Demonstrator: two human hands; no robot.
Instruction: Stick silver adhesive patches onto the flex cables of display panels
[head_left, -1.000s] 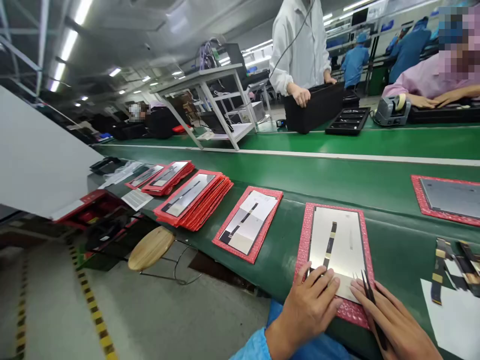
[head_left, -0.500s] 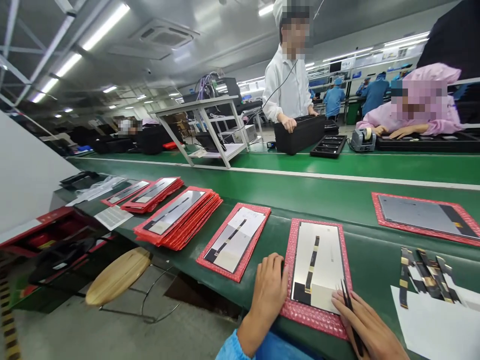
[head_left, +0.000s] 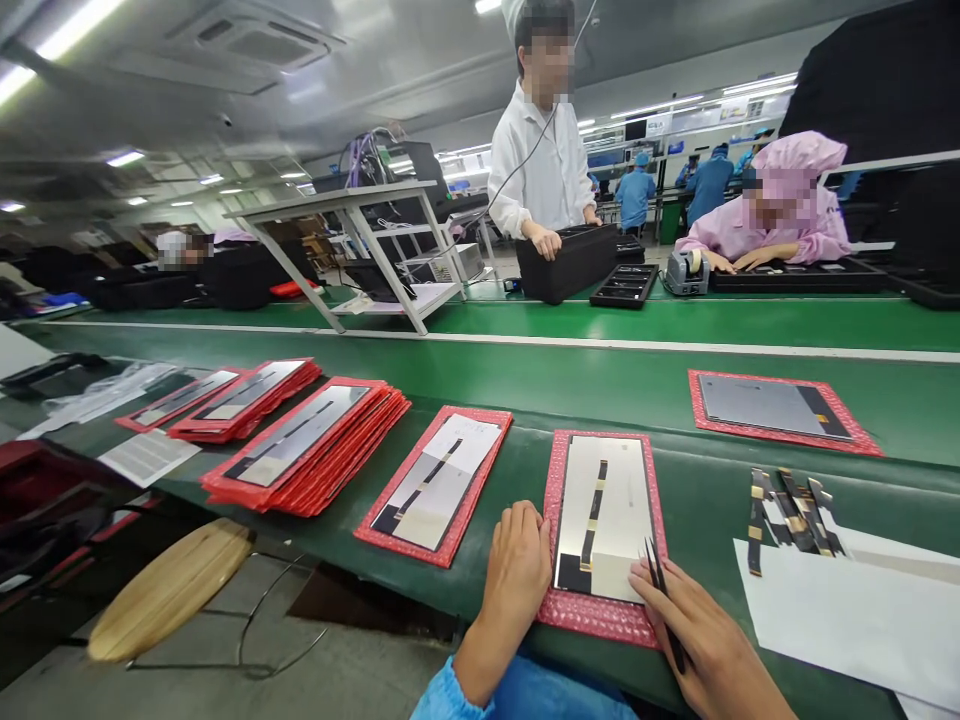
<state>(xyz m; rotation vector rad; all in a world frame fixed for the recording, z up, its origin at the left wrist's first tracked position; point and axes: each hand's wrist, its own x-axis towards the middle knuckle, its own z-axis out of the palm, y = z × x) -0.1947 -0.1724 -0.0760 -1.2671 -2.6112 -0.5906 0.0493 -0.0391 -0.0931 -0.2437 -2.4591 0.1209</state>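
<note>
My right hand (head_left: pixel 701 625) is closed around a pair of black tweezers (head_left: pixel 670 620), whose tips point away from me over the lower right corner of a display panel (head_left: pixel 626 500). The panel lies on a red bubble-wrap sheet (head_left: pixel 600 615), and a dark flex cable (head_left: pixel 594 515) runs lengthwise along its back. Beside the left edge of that sheet rests my left hand (head_left: pixel 517 560), its fingers curled in; whatever may be inside them is hidden. A second panel with a cable (head_left: pixel 446 480) lies on its own red wrap to the left.
Several loose flex cables (head_left: pixel 799 510) lie by white paper (head_left: pixel 847 600) on the right. Another wrapped panel (head_left: pixel 772 405) sits farther back. Red-wrapped stacks (head_left: pixel 322 450) stand at left, above a wooden stool (head_left: pixel 172 590). Across the green bench, a co-worker in white (head_left: pixel 540 160) holds a black box (head_left: pixel 566 262).
The view has swung to the right, so the bench and people sit farther left in it. My hands keep nearly the same places at the panel, tweezers still held.
</note>
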